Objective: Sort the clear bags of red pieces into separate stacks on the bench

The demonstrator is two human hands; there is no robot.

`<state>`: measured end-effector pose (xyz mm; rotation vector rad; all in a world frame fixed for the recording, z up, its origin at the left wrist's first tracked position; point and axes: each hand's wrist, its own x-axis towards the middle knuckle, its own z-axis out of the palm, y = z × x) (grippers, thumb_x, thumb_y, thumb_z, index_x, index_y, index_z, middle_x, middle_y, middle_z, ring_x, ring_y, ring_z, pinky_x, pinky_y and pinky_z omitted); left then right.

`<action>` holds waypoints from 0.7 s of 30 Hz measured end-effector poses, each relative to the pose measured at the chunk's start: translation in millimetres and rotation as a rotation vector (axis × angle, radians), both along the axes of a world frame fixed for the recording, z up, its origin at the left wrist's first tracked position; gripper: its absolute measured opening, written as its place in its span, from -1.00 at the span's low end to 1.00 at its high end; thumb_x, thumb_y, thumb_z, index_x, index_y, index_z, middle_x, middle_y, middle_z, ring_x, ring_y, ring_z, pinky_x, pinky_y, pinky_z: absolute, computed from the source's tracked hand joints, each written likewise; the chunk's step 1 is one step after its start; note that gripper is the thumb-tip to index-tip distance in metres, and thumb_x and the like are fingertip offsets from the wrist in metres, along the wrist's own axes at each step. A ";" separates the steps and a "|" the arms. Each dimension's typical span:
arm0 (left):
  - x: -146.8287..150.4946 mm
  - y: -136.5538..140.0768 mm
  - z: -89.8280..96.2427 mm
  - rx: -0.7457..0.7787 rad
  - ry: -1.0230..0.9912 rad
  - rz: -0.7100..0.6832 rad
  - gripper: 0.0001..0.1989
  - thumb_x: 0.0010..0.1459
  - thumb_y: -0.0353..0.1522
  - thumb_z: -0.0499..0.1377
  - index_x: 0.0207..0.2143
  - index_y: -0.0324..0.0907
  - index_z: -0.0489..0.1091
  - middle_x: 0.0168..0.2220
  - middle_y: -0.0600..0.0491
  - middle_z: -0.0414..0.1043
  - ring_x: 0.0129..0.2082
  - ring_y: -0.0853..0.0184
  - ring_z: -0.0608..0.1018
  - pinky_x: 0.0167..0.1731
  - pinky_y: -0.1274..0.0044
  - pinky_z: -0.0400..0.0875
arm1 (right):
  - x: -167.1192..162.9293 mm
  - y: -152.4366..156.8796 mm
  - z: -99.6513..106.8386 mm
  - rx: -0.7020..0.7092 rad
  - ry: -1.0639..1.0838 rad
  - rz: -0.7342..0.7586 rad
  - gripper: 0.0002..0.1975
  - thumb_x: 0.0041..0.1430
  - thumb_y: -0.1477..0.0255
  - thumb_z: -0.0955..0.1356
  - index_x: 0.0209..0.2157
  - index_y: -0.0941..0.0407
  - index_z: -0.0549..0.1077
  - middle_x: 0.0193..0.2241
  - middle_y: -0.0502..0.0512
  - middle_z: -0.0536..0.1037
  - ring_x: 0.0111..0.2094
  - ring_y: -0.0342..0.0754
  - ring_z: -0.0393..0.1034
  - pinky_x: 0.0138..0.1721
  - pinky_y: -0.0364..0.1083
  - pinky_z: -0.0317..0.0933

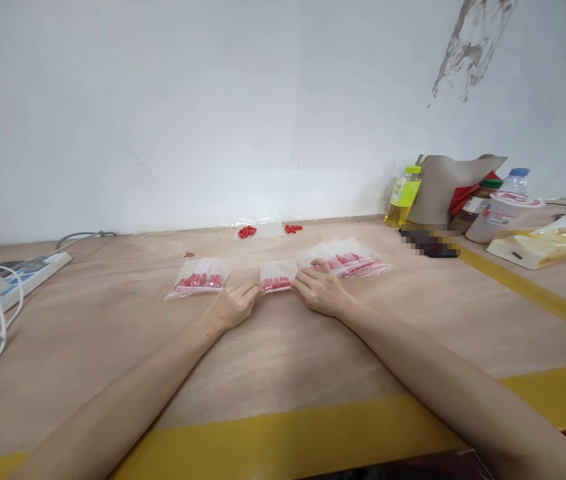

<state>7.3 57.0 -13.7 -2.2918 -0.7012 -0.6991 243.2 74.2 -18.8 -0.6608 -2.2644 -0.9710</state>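
A small clear plastic bag with several red pieces along its near edge lies on the table between my hands. My left hand pinches its near left corner, fingers closed. At the near right corner, my right hand grips the same bag with curled fingers. Left of my left hand rests another filled bag. Beyond and right of my right hand, several filled bags overlap in a row. Loose red pieces lie on clear plastic near the wall, with a second little group to their right.
A white power strip with white cables is at the left. On the right stand a yellow drink bottle, a grey bag, a plastic cup and a yellow-and-white packet. Yellow tape runs along the near table edge.
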 end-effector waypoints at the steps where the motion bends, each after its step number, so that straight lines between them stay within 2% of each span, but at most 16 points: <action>1: -1.7 0.1 -0.3 -0.002 0.003 0.014 -0.75 0.22 -0.43 -0.07 -0.42 -0.24 0.35 -0.49 0.03 0.42 -0.50 0.41 0.47 -0.49 0.59 0.37 | 3.6 0.4 -0.2 -0.006 -0.002 -0.016 -0.75 0.18 0.57 0.15 -0.48 0.15 0.37 -0.53 0.00 0.39 -0.41 -0.17 0.15 -0.10 -0.01 -0.12; 5: -4.5 -0.5 -0.9 -0.042 0.015 0.041 -0.75 0.21 -0.43 -0.06 -0.45 -0.23 0.34 -0.50 0.04 0.40 -0.51 0.40 0.45 -0.50 0.58 0.35 | 11.5 1.1 -0.6 -0.023 0.019 -0.049 -0.75 0.17 0.58 0.15 -0.49 0.15 0.38 -0.53 0.01 0.40 -0.42 -0.16 0.17 -0.08 0.00 -0.12; 7: -2.9 -1.3 0.1 -0.088 -0.006 0.035 -0.78 0.21 -0.42 -0.05 -0.40 -0.22 0.35 -0.44 0.03 0.41 -0.46 0.38 0.46 -0.44 0.56 0.37 | 11.5 0.7 -0.6 -0.036 0.052 -0.054 -0.74 0.18 0.56 0.16 -0.52 0.16 0.37 -0.55 0.00 0.39 -0.44 -0.17 0.17 -0.08 -0.01 -0.11; 9: 0.5 -1.8 2.0 -0.153 -0.054 0.043 -0.82 0.19 -0.37 -0.01 -0.24 -0.22 0.35 -0.28 -0.04 0.41 -0.31 0.32 0.47 -0.31 0.50 0.38 | 9.4 -0.8 -0.8 -0.057 0.089 -0.052 -0.73 0.19 0.54 0.16 -0.53 0.16 0.36 -0.57 -0.01 0.39 -0.45 -0.18 0.17 -0.09 -0.01 -0.11; 11: 4.9 -1.3 3.8 -0.219 -0.100 0.066 -0.68 0.15 -0.30 0.05 -0.05 -0.21 0.26 -0.09 -0.11 0.33 -0.14 0.22 0.41 -0.16 0.39 0.35 | 5.8 -3.4 -1.3 -0.089 0.125 -0.037 -0.73 0.19 0.52 0.16 -0.53 0.16 0.36 -0.57 -0.01 0.39 -0.45 -0.18 0.18 -0.10 -0.02 -0.10; 12: 7.1 -0.5 4.1 -0.248 -0.112 0.071 -0.61 0.14 -0.28 0.07 0.01 -0.19 0.21 -0.01 -0.12 0.26 -0.07 0.19 0.37 -0.11 0.34 0.32 | 3.8 -4.9 -1.5 -0.110 0.138 -0.022 -0.74 0.20 0.51 0.16 -0.51 0.16 0.37 -0.56 -0.01 0.40 -0.44 -0.18 0.19 -0.10 -0.02 -0.10; 14: 10.5 2.0 2.7 -0.308 -0.110 0.049 -0.61 0.15 -0.28 0.06 0.04 -0.12 0.20 0.07 -0.08 0.18 0.00 0.18 0.33 -0.06 0.32 0.29 | 1.1 -7.7 -1.2 -0.167 0.142 0.016 -0.76 0.20 0.49 0.17 -0.47 0.14 0.39 -0.53 -0.01 0.42 -0.41 -0.17 0.22 -0.10 -0.03 -0.10; 17: 11.0 6.5 -3.6 -0.385 -0.121 -0.041 -0.68 0.20 -0.40 -0.04 0.01 -0.10 0.25 0.05 -0.02 0.23 0.01 0.27 0.33 -0.03 0.38 0.30 | 7.3 -7.6 2.5 -0.289 0.110 0.020 -0.82 0.15 0.39 0.23 -0.42 0.11 0.42 -0.44 0.02 0.46 -0.31 -0.12 0.25 -0.11 -0.02 -0.10; 21: 0.1 10.2 -7.6 -0.357 -0.264 -0.081 -0.60 0.16 -0.51 -0.11 0.04 -0.14 0.22 -0.03 0.00 0.33 0.01 0.31 0.34 0.01 0.38 0.28 | 39.3 1.5 10.9 -0.461 0.202 -0.131 -0.75 -0.01 0.23 0.34 -0.32 0.07 0.44 -0.28 0.08 0.47 -0.18 -0.01 0.24 -0.09 0.05 -0.11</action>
